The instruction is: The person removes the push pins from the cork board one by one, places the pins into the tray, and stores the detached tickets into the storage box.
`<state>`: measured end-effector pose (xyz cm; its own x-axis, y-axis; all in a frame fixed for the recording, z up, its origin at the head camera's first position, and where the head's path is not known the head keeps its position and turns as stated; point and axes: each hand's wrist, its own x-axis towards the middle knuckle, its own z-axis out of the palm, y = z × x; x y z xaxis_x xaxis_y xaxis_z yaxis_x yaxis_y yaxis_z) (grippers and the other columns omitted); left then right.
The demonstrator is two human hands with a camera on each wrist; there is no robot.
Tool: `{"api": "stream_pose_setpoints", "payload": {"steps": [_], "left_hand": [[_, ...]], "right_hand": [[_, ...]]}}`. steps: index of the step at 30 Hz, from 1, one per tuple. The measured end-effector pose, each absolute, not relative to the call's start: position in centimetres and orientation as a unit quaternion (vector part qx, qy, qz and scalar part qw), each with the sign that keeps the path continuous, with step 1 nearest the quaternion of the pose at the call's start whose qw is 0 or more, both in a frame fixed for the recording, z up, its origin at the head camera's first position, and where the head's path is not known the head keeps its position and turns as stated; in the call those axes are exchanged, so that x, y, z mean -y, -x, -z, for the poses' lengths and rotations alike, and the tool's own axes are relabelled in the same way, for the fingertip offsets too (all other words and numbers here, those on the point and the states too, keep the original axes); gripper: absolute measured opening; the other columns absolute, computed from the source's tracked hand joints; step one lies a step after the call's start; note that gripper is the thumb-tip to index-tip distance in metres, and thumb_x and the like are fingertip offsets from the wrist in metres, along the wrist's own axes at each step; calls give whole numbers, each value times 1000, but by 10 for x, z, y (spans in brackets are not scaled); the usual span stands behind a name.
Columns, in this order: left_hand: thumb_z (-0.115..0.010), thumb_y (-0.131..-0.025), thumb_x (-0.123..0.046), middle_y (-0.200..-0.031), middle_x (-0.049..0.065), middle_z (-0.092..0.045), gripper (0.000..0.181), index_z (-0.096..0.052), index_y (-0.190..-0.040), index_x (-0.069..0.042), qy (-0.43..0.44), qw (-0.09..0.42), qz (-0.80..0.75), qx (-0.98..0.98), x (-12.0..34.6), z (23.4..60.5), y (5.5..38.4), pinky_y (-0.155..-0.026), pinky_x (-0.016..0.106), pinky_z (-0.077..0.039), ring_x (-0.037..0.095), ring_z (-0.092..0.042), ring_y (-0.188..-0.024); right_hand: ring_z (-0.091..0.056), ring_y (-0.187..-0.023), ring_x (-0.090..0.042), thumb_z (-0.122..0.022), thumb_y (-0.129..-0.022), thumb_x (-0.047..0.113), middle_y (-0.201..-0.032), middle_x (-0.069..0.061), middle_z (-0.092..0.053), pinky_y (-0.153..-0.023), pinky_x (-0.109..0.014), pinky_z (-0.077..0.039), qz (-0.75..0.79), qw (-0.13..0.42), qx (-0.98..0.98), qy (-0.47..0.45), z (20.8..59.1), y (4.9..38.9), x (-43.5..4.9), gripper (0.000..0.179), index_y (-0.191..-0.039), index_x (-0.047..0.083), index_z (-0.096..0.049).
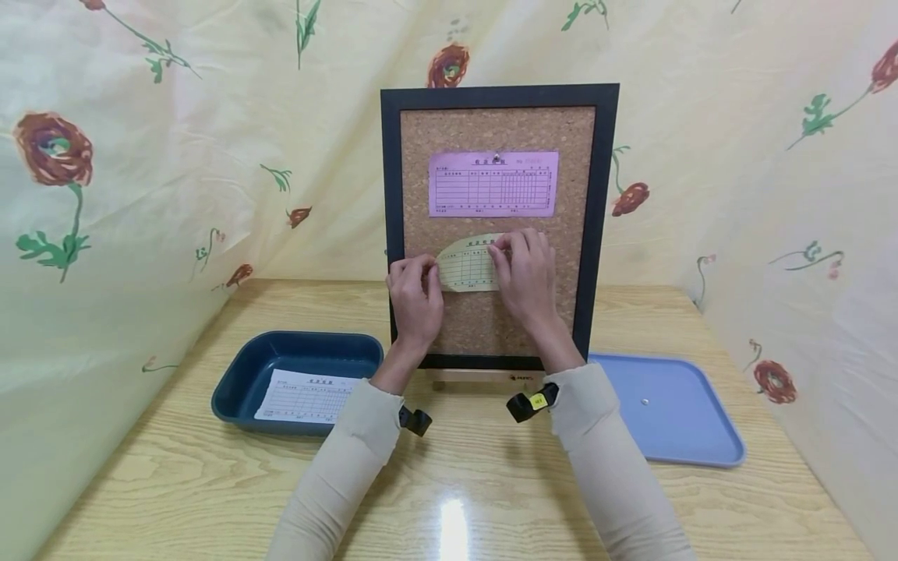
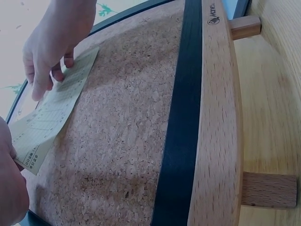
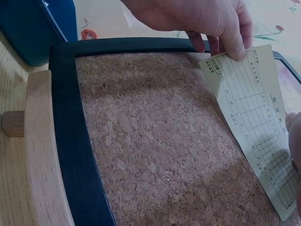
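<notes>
A pale yellow receipt slip [image 1: 468,269] lies against the lower part of a cork board [image 1: 463,331], its left end bent up off the cork. My left hand [image 1: 417,300] pinches that left end between thumb and fingers, also seen in the right wrist view, where the left hand [image 3: 202,23] is above the slip [image 3: 254,117]. Over the slip's right half is my right hand [image 1: 526,273], fingers bent and touching its front near the upper middle. Whether anything sits between its thumb and index finger is hidden. Higher up, a pushpin [image 1: 496,158] fixes a pink receipt slip [image 1: 456,187].
On the left stands a dark blue tray [image 1: 295,340] with a white receipt slip [image 1: 302,397] inside. A light blue tray [image 1: 687,421] at right holds one small pin [image 1: 645,402]. The board's black frame [image 1: 607,195] leans on a wooden stand [image 2: 218,117].
</notes>
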<state>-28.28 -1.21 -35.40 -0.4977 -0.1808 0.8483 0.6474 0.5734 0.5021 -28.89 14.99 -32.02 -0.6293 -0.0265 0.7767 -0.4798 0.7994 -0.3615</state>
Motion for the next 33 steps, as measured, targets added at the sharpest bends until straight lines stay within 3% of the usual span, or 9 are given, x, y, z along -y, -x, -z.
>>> {"api": "stream_pose_setpoints", "payload": {"steps": [11, 21, 33], "left_hand": [[-58, -97, -1, -88, 20, -71, 12, -68, -97, 6, 152, 454, 466, 744, 14, 350, 279, -83, 40, -43, 30, -56, -89], [-58, -97, -1, -89, 21, -65, 11, -67, -98, 6, 153, 435, 489, 740, 18, 348, 273, -67, 21, -45, 29, -58, -87], [-58, -97, 0, -91, 22, -63, 10, -65, -98, 7, 149, 413, 516, 736, 22, 348, 271, -65, 20, -46, 30, -60, -87]], "right_hand": [[-48, -92, -33, -56, -102, 23, -99, -17, -57, -83, -43, -35, -270, 405, 862, -144, 321, 283, -153, 24, -100, 0, -62], [-51, -93, -33, -57, -101, 22, -101, -18, -59, -82, -44, -37, -270, 413, 857, -148, 324, 280, -157, 24, -100, -1, -61], [-52, -94, -35, -58, -101, 21, -100, -18, -59, -83, -45, -37, -275, 416, 853, -154, 328, 277, -162, 23, -100, -1, -61]]}}
